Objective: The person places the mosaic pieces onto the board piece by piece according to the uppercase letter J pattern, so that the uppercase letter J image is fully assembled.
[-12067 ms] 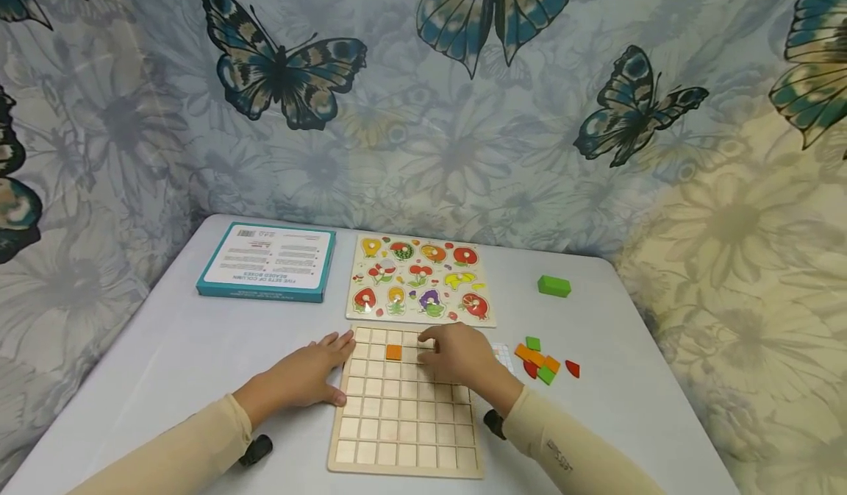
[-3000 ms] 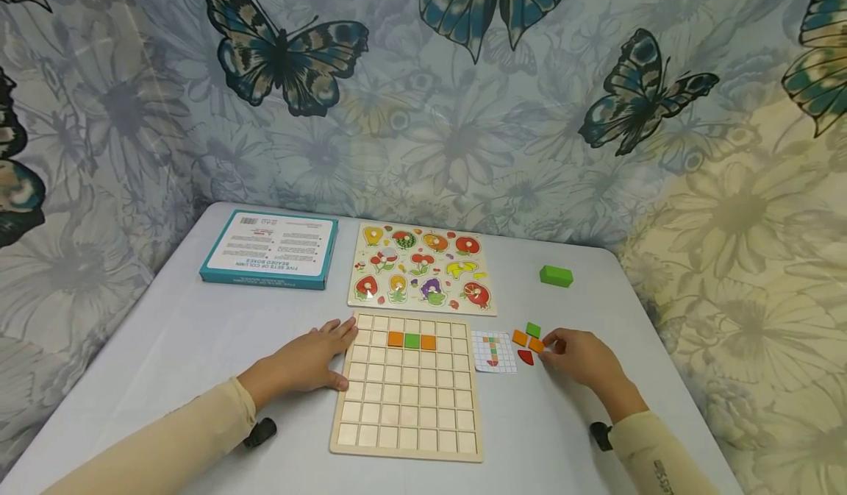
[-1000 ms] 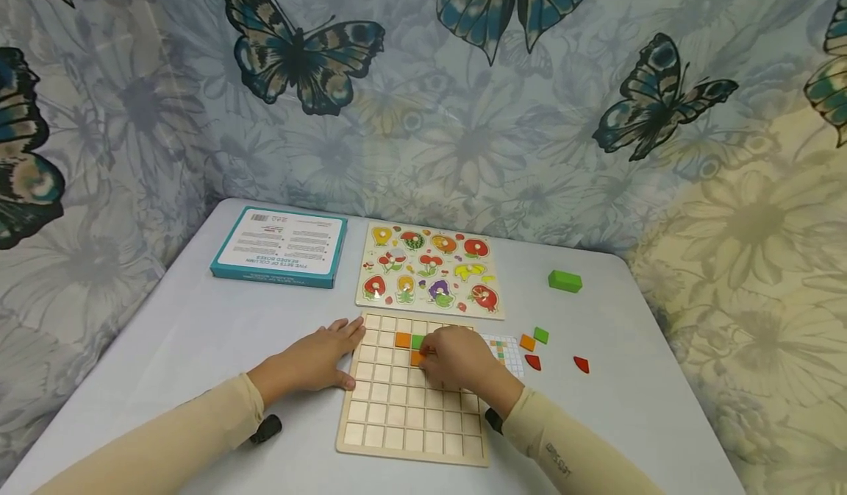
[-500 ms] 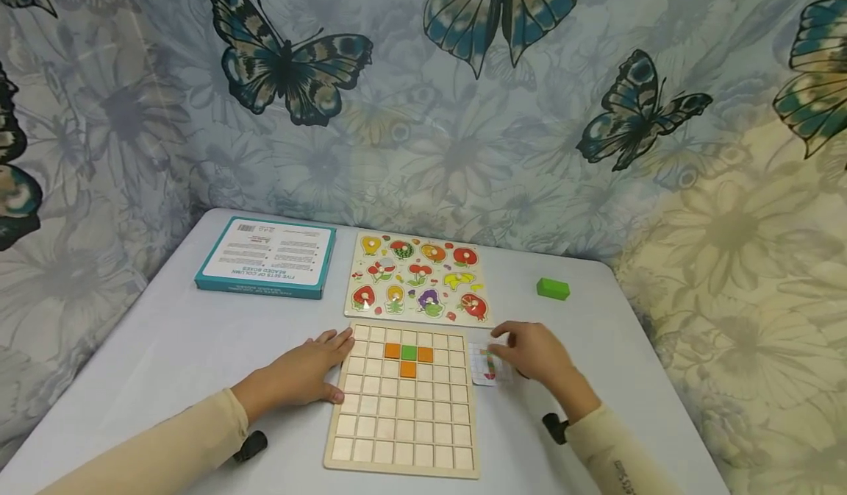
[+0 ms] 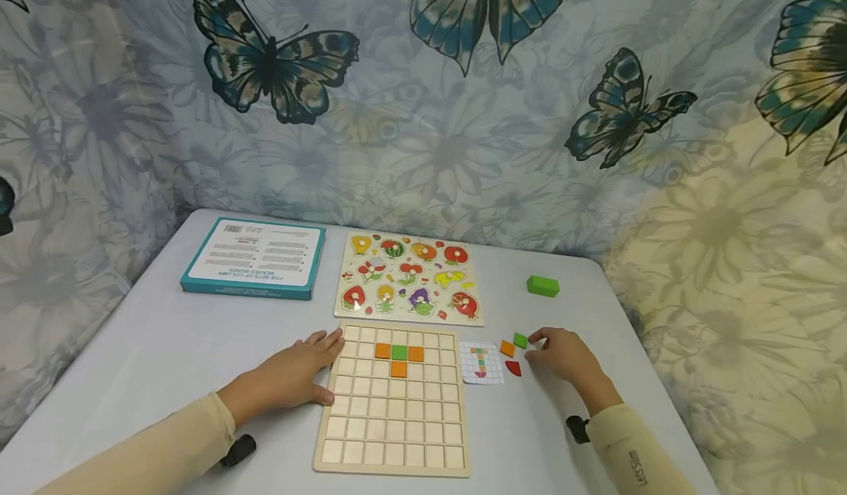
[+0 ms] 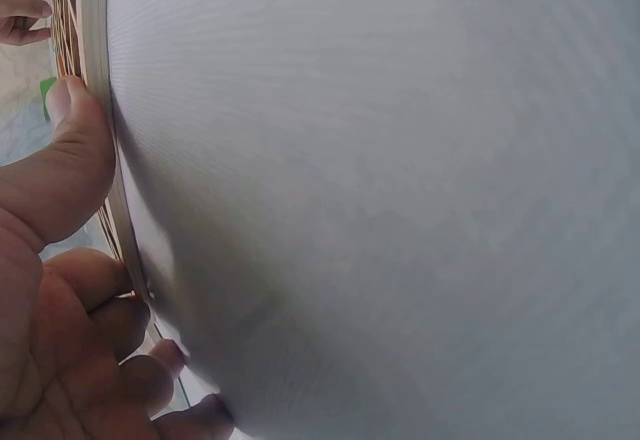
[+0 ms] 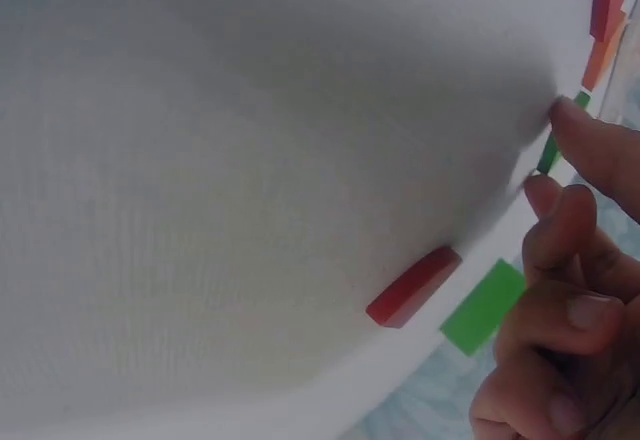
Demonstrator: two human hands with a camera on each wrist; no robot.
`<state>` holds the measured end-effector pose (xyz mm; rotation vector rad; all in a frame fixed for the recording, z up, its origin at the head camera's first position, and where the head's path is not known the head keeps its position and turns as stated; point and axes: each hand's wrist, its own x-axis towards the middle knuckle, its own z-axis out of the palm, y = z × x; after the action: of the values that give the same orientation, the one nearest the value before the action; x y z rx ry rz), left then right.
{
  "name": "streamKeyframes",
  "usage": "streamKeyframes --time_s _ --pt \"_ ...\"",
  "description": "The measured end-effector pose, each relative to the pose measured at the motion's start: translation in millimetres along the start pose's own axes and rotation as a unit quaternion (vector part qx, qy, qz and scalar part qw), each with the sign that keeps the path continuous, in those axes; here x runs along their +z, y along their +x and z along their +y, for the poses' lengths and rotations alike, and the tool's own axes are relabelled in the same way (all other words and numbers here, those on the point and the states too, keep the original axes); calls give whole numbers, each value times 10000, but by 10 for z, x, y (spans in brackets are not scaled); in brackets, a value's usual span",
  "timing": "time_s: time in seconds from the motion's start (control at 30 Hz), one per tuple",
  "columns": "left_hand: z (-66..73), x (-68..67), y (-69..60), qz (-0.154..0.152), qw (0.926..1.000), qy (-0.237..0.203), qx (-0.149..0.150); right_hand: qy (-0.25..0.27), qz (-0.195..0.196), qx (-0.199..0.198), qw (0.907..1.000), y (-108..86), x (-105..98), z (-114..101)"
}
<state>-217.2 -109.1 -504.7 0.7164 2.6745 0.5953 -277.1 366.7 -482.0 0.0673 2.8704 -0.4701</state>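
Note:
My left hand (image 5: 291,374) lies along the left edge of a wooden grid board (image 5: 390,462), its thumb and fingers touching that edge. In the board's upper part, three orange tiles (image 5: 383,351) surround a green tile (image 5: 400,352) on its left, right and near sides. To the right, my right hand (image 5: 569,359) reaches to a loose green tile (image 5: 520,340). Its thumb and forefinger stand apart around that tile (image 7: 550,150) in the right wrist view, with no clear grip on it. A loose orange tile (image 5: 507,349) and a red curved piece (image 5: 513,368) lie beside it.
A pattern card (image 5: 483,363) lies against the board's right side. Behind are a fruit puzzle (image 5: 410,278), a teal-edged box (image 5: 254,257) and a green block (image 5: 542,286). Another red piece (image 7: 415,285) shows in the right wrist view.
Since the earliest frame, a green and two orange tiles have joined the first orange one. My right hand has let go of the lowest orange tile and moved right; the left stays.

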Motion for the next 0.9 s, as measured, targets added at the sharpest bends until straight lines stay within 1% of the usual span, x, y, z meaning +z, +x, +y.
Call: streamKeyframes --time_s 0.13,0.3,0.4,0.5,0.6,0.67,0.73,0.8,0.9 --pt "-11 35 14 4 10000 65 -47 -89 108 -69 9999 14 11 -8" --pt "4 86 31 -53 10000 -13 -31 -214 190 -158 9995 3 15 49" --pt "25 84 29 -79 10000 23 -44 -120 334 -292 9989 -17 -1 67" --pt "36 65 31 -63 9998 136 -102 92 525 -445 9976 -39 -15 -13" --pt "41 38 35 -75 9995 248 -168 223 602 -661 9957 -94 32 -245" --pt "43 20 38 -79 9995 230 -181 228 605 -953 9934 -161 113 -486" --pt "43 7 44 -88 9995 195 -217 142 530 -1396 9887 -264 234 -760" --pt "37 4 54 -87 9995 144 -262 -5 389 -1972 9796 -374 367 -1026" --pt "22 6 67 -119 9993 83 -353 -186 78 -2746 9613 -520 542 -1360"
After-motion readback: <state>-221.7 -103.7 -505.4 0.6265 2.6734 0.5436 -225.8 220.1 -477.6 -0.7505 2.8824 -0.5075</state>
